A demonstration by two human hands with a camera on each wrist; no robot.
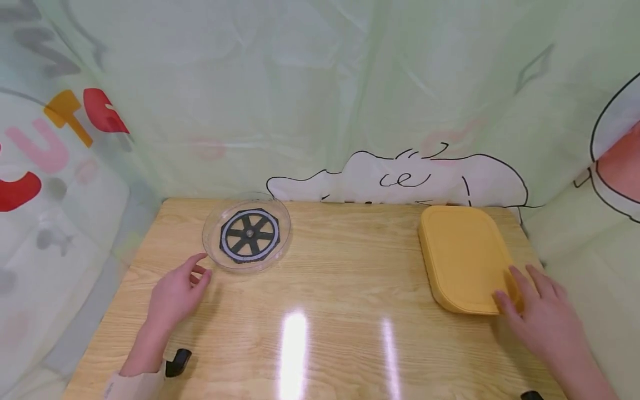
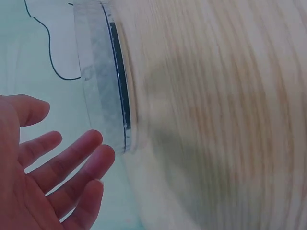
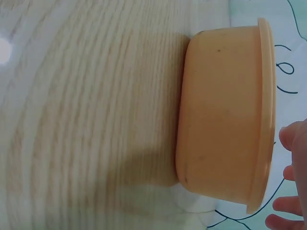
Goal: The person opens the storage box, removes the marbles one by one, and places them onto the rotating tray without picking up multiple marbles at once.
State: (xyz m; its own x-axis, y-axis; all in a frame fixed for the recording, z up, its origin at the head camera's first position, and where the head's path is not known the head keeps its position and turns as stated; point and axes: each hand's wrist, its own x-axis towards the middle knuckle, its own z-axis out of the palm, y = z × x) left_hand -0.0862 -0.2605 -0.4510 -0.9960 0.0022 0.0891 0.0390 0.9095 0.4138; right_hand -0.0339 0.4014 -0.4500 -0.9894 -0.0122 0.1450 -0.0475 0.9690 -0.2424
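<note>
A round clear dish point(image 1: 274, 259) sits at the back left of the wooden table, with a black spoked, wheel-like piece point(image 1: 250, 234) in it. My left hand point(image 1: 176, 293) hovers at its near left side, fingers loosely bent, holding nothing. In the left wrist view that hand point(image 2: 57, 172) is apart from the dish point(image 2: 103, 81). On the right lies a yellow lidded box point(image 1: 465, 258). Over its near right corner is my right hand point(image 1: 545, 314), fingers spread. The right wrist view shows the hand point(image 3: 295, 177) beside the lid of the box point(image 3: 223, 115), gripping nothing.
The wooden table point(image 1: 350, 266) ends at a pale printed curtain point(image 1: 250, 100) behind and at both sides. Bright light reflections lie on the table's near part. Small black pieces point(image 1: 178, 363) show at the wrists.
</note>
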